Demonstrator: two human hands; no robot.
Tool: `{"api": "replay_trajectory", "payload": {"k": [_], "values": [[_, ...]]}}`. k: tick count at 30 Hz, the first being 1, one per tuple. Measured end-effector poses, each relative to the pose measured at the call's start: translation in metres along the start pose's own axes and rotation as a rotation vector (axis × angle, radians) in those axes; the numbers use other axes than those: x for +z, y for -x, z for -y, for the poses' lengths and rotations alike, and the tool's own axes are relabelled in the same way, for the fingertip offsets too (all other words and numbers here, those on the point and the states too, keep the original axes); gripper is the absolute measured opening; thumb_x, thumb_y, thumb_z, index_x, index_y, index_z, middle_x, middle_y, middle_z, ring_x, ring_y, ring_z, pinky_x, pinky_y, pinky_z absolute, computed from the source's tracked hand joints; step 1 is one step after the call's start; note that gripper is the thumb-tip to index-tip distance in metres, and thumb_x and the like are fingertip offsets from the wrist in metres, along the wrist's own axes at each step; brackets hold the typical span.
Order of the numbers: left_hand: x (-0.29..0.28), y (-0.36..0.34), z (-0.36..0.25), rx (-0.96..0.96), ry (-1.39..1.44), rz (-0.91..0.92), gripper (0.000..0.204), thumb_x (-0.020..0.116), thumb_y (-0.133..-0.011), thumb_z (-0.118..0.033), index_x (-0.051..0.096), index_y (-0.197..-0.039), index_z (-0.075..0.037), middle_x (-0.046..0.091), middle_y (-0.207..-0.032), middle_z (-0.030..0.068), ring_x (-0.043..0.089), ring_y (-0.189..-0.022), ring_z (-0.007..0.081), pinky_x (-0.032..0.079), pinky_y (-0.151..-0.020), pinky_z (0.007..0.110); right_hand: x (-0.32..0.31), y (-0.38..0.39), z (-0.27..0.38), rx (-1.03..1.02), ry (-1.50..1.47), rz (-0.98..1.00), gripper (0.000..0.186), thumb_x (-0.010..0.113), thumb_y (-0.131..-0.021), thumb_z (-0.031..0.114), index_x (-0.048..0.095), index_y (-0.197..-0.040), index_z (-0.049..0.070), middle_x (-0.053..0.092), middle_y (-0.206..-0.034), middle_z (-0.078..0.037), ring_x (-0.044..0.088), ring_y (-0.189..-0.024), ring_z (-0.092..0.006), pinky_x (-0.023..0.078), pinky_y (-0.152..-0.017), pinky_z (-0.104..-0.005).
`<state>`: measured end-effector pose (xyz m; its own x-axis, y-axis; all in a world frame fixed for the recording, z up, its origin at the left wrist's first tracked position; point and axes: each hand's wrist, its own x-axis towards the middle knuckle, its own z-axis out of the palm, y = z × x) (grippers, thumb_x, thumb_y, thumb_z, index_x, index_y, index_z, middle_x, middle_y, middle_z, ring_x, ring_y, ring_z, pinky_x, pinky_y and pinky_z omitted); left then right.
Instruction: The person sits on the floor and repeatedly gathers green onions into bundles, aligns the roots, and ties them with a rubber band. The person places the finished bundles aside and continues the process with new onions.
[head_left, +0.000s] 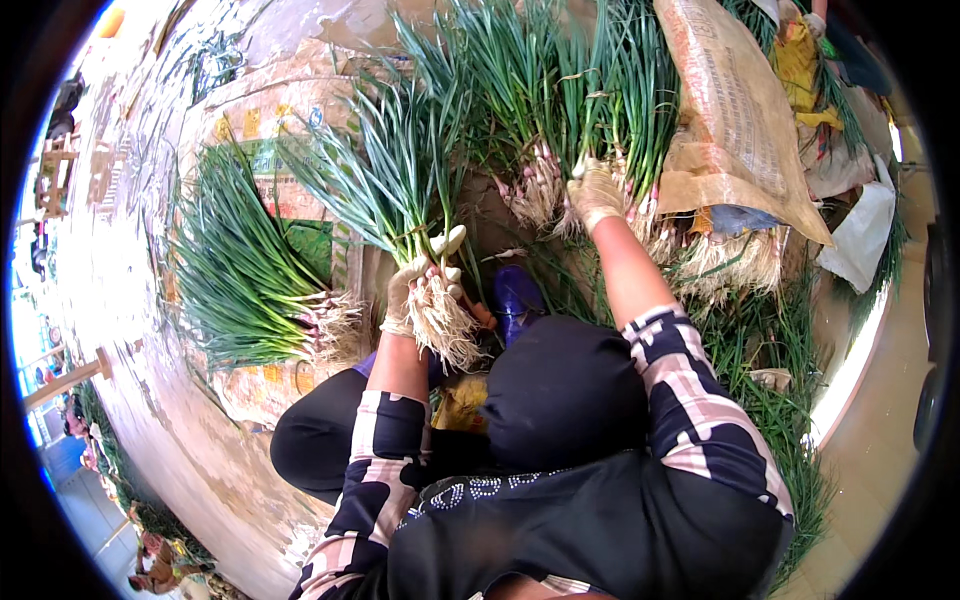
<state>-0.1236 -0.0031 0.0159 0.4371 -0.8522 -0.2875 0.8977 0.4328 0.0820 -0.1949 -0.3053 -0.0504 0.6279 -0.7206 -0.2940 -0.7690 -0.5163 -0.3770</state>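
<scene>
My gloved left hand (408, 296) is closed around the lower stems of a bunch of spring onions (398, 190), its pale roots hanging below the fist and its green leaves fanning up and to the left. My gloved right hand (597, 192) reaches to the pile of spring onions (530, 90) at the far side, its fingers at the base of some stems there. Whether those fingers grip the stems or only press on them is hard to see. Another heap of spring onions (245, 265) lies to the left, roots pointing right.
A woven sack (735, 110) covers more spring onions at the right, their roots (735, 265) showing under its edge. Flattened sacking (270, 90) lies under the left heap. Loose green leaves (760, 400) cover the floor at right. My purple boot (518, 295) stands between the heaps.
</scene>
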Motion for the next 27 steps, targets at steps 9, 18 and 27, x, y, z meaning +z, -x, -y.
{"api": "replay_trajectory", "payload": {"k": [9,18,27], "values": [[-0.01,0.0,0.009,-0.058,-0.09,-0.029,0.025,0.055,-0.077,-0.014,0.049,-0.098,-0.001,0.045,-0.091,0.0106,0.036,-0.057,0.011,0.033,-0.052,0.024,0.02,0.048,0.094,-0.678,-0.968,0.367,0.039,0.059,-0.083,0.025,0.043,-0.112,0.004,0.049,-0.115,-0.012,0.055,-0.081,-0.0166,0.048,-0.073,-0.0303],[0.0,0.012,-0.003,0.058,-0.082,0.016,0.028,0.056,-0.076,-0.012,0.052,-0.101,0.0,0.052,-0.084,0.0116,0.043,-0.059,0.0142,0.036,-0.051,0.025,0.012,0.09,0.112,-0.805,-0.409,0.465,0.04,0.052,-0.084,0.04,0.057,-0.106,0.008,0.06,-0.1,-0.016,0.058,-0.09,-0.033,0.045,-0.076,-0.0392],[0.014,0.015,0.002,-0.037,-0.051,0.14,0.02,0.058,-0.076,-0.013,0.051,-0.091,-0.002,0.048,-0.071,0.0081,0.04,-0.054,0.0128,0.032,-0.047,0.025,-0.038,0.008,0.074,-0.1,-1.1,0.148,0.053,0.053,-0.085,0.042,0.044,-0.123,0.005,0.063,-0.084,-0.006,0.05,-0.054,-0.0077,0.045,-0.048,-0.0221]]}}
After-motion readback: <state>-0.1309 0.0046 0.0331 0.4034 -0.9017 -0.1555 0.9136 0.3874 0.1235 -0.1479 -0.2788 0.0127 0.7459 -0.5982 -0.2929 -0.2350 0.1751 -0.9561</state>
